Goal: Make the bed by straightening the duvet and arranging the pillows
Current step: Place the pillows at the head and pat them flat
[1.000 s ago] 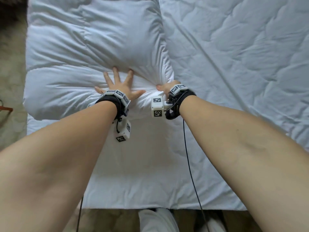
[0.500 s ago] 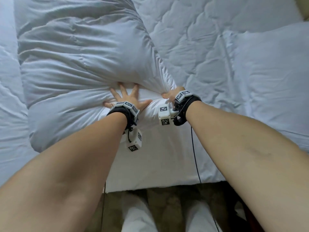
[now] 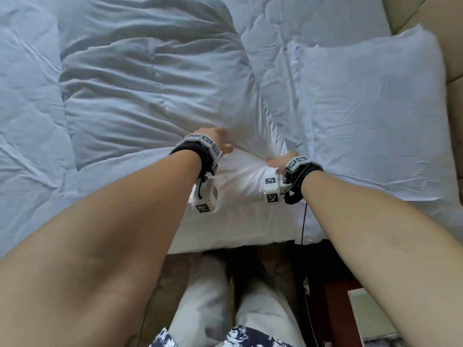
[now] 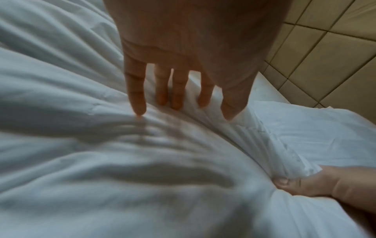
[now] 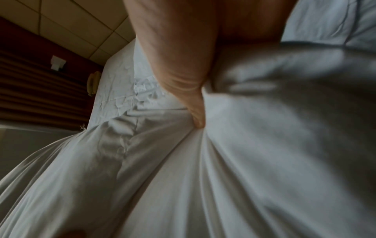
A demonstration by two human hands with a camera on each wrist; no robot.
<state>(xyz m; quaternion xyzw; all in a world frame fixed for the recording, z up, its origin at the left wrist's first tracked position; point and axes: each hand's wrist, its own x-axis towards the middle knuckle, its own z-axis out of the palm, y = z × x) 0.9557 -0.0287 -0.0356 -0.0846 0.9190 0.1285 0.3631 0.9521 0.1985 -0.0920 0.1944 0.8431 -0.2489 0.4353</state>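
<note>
A thick white duvet (image 3: pixel 150 91) lies folded and bunched across the bed. My left hand (image 3: pixel 216 137) presses on its fold with straight fingers (image 4: pixel 177 96) that touch the cloth. Just to the right, my right hand (image 3: pixel 278 162) grips a gathered corner of the duvet (image 4: pixel 122 161); the left wrist view shows that hand (image 4: pixel 301 183) with its thumb curled over pleated fabric. In the right wrist view the thumb (image 5: pixel 193 99) digs into the cloth (image 5: pixel 203 177) and the other fingers are hidden. A white pillow (image 3: pixel 370 116) lies flat at the right, close to my right hand.
Bare quilted mattress (image 3: pixel 313 21) shows beyond the duvet. A tan padded headboard (image 3: pixel 448 33) runs along the right edge. A dark wooden nightstand (image 3: pixel 333 296) stands at the bed's near right corner, beside my legs. A cable hangs from my right wrist.
Both hands have moved right along the bed with the bunched duvet, toward the pillow now in view. The left hand's fingers, spread wide before, now sit closer together and higher on the fold.
</note>
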